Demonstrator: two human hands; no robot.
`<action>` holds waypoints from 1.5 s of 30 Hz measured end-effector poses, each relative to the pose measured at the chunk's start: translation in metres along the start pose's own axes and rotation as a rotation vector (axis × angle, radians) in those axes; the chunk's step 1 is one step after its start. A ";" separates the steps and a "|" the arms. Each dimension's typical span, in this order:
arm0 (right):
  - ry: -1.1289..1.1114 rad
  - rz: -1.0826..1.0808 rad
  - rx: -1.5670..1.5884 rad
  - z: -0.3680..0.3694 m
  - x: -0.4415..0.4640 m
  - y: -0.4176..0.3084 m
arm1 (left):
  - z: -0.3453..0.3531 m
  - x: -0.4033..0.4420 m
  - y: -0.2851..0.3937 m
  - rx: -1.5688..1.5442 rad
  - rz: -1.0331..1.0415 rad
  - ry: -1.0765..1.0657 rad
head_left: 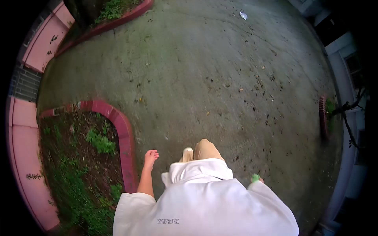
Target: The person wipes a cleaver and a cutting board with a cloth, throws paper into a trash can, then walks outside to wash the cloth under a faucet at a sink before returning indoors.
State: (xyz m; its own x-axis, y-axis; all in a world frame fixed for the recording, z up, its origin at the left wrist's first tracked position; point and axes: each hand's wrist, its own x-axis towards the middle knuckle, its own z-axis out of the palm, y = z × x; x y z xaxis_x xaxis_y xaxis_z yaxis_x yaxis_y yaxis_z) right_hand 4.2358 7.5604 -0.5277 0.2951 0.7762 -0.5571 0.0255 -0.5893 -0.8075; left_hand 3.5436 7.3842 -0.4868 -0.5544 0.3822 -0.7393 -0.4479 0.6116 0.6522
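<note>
There are three garden beds with red rims: one near left bed at the ground's near left corner, one far left bed at its far left corner, and one small bed by its right edge. Along its left edge are two pink walls with one grey brick part between. There is one white scrap, one white shirt, one shoe and one green thing.

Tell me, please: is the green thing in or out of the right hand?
Apparently in: the green thing shows against the right hand.
</note>
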 end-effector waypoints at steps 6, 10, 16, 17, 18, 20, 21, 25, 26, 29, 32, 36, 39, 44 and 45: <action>0.322 0.419 0.445 0.134 0.131 -0.086 | 0.052 0.174 0.121 0.051 -0.023 -0.007; 0.096 0.346 0.576 0.314 0.308 -0.152 | 0.079 0.218 0.178 0.052 -0.353 0.116; -0.407 0.294 0.670 0.767 0.383 -0.508 | 0.104 0.291 0.333 0.156 -0.397 -0.135; -0.451 0.295 0.638 0.825 0.394 -0.547 | 0.109 0.321 0.345 -0.036 -0.480 0.047; -0.492 0.298 0.606 0.876 0.408 -0.580 | 0.118 0.346 0.374 -0.049 -0.488 0.045; -0.569 0.293 0.615 0.959 0.433 -0.631 | 0.141 0.399 0.438 -0.021 -0.369 0.240; -0.631 0.303 0.641 0.992 0.447 -0.652 | 0.150 0.432 0.465 -0.024 -0.375 0.235; -0.445 0.222 0.648 1.042 0.507 -0.689 | 0.185 0.577 0.581 -0.041 -0.478 0.035; -0.391 0.267 0.645 1.032 0.543 -0.673 | 0.189 0.616 0.611 0.021 -0.460 -0.011; -0.281 0.444 0.541 0.940 0.617 -0.621 | 0.222 0.714 0.715 0.091 -0.339 0.034; 0.048 -0.237 -0.642 0.925 0.556 -0.685 | 0.267 0.776 0.876 -0.035 -0.146 0.036; 0.337 0.362 -0.002 0.957 0.652 -0.710 | 0.321 0.866 1.036 -0.050 0.015 -0.119; 0.273 0.546 0.216 1.036 0.772 -0.701 | 0.347 0.939 1.101 0.027 -0.011 -0.098; -0.084 0.406 0.646 1.371 0.928 -0.868 | 0.344 1.010 1.168 0.127 -0.375 0.019; -0.205 0.404 0.717 1.444 0.959 -0.913 | 0.338 1.012 1.199 0.143 -0.381 0.026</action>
State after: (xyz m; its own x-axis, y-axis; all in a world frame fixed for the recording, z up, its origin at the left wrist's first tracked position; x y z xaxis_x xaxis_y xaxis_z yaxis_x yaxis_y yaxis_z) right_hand 3.1164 9.1667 -0.6045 -0.0298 0.6027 -0.7974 -0.6770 -0.5991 -0.4275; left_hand 2.6826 8.7390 -0.5098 -0.3861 0.0937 -0.9177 -0.5237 0.7967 0.3016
